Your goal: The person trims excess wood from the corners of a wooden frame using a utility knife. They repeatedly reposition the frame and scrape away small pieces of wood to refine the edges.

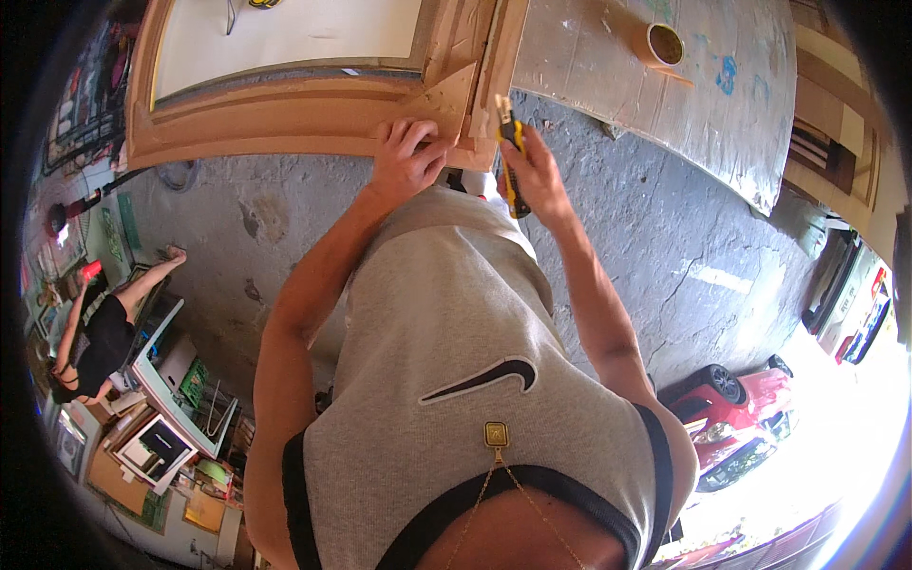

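My right hand (pixel 541 176) is wrapped round a yellow and black utility knife (pixel 508 126), its blade end pointing away from me. It is held in the air just right of a brown wooden frame (pixel 285 133). On the near right corner of that frame lies a triangular brown piece (pixel 445 100), which looks like cardboard or thin wood. My left hand (pixel 410 161) presses on its near edge with bent, closed fingers; the fingertips are partly hidden. Inside the frame is a white panel (pixel 313 38).
A round cup (pixel 664 45) with brown contents stands on a paint-stained grey table (pixel 608 76) at the right. A yellow and black object (pixel 264 3) is cut off at the top edge. Another person (pixel 104 332) is at the left, near a cluttered workbench (pixel 180 380). A red car (pixel 731 408) is at lower right.
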Motion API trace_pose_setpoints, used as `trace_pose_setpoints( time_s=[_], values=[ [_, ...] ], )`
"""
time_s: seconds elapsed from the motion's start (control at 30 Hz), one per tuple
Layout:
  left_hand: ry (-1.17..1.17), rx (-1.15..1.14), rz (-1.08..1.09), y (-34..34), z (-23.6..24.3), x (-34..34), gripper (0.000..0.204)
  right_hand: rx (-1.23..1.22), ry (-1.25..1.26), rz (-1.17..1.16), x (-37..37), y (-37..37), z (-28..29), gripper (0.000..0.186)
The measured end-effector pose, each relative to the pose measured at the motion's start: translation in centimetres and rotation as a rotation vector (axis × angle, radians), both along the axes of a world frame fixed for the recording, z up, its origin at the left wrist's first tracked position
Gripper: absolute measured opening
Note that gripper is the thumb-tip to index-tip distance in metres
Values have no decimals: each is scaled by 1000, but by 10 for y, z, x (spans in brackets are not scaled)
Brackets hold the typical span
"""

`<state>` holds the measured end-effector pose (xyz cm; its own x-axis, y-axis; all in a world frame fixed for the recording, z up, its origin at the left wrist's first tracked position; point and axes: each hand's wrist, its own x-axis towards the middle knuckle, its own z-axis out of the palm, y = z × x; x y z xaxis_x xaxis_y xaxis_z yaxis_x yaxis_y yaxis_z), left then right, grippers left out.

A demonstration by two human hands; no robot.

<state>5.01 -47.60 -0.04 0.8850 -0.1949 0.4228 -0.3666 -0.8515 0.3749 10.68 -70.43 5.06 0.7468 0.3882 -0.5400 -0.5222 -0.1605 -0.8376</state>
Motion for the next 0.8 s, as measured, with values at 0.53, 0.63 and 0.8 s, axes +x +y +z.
trace_pose_setpoints(
  time_s=[0.53,0.63,0.8],
  values=[
    [48,-33,-46,10,4,2,25,-340,-259,179,-46,34,-7,38],
    [49,-29,-72,12,4,4,25,-315,-305,148,-50,35,-12,38],
    [50,-43,-94,13,3,7,22,-293,-339,109,-55,37,-15,37]
  ],
)
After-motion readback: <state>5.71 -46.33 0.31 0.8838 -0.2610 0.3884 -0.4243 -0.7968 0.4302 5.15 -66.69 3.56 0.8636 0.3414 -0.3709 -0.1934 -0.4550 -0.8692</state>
